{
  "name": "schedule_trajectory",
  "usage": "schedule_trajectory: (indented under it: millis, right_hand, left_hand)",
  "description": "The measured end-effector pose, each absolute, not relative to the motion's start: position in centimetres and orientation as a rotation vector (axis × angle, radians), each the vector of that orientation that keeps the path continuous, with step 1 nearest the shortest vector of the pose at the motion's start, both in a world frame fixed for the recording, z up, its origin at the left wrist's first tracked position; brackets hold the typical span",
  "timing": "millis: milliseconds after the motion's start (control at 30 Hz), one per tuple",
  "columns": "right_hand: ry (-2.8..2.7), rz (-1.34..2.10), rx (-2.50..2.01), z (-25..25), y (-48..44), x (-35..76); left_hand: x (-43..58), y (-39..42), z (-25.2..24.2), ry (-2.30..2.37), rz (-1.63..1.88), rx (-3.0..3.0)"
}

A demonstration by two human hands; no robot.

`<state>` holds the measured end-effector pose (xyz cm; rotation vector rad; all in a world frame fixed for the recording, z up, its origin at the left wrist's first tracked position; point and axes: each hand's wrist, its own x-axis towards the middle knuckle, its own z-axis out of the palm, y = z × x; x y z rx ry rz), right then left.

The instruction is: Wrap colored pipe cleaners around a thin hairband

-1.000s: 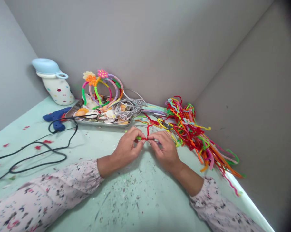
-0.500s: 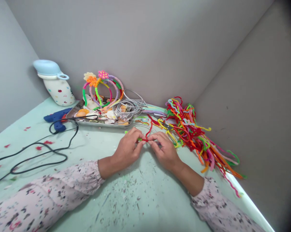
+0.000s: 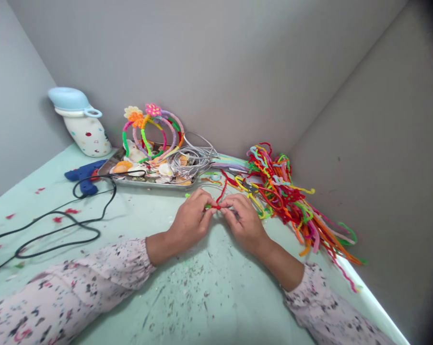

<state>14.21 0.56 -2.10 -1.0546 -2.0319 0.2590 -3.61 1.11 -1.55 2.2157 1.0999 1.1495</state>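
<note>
A red pipe cleaner [image 3: 221,190] is pinched between the fingertips of both hands, its free end sticking up and away from me. My left hand [image 3: 191,215] grips it from the left, where a bit of green fuzzy stem also shows by the fingers. From the right, my right hand [image 3: 245,221] closes thumb and forefinger on the same red piece. The fingertips nearly meet, and they hide how the red and green parts join. A thin grey wire loop shows faintly just behind the hands.
Behind my hands, a metal tray [image 3: 155,184] holds shells, grey wire [image 3: 194,160] and fuzzy headbands [image 3: 153,139]. Yellow-handled scissors [image 3: 252,189] lie beside a heap of pipe cleaners [image 3: 284,196]. At left are a blue glue gun [image 3: 85,175], its black cord [image 3: 61,244] and a bottle [image 3: 88,134].
Both hands keep their pinch in nearly the same place. The upright end of the red pipe cleaner has shifted very slightly.
</note>
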Motion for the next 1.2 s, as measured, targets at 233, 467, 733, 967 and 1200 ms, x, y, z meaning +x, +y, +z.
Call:
schedule_trajectory:
  millis: [233, 467, 733, 967, 1200]
  right_hand:
    - [-2.063, 0.419, -1.086, -2.05, 0.61, 14.31]
    - [-2.003, 0.499, -1.074, -1.93, 0.55, 14.32]
    - [-2.022, 0.639, -1.079, -1.84, 0.85, 14.51]
    - [-1.988, 0.519, -1.095, -1.9, 0.79, 14.3]
    - [-2.047, 0.466, -1.107, -2.18, 0.84, 14.51]
  left_hand:
    - [-3.69, 1.07, -1.76, 1.093, 1.12, 2.269]
    - [-3.62, 1.1, -1.64, 1.088, 1.113, 2.276]
    - [-3.71, 1.03, -1.63, 1.061, 1.095, 2.302]
    - [-3.61, 1.14, -1.49, 1.079, 1.106, 2.237]
    - [-3.49, 1.17, -1.58, 1.087, 0.994, 2.238]
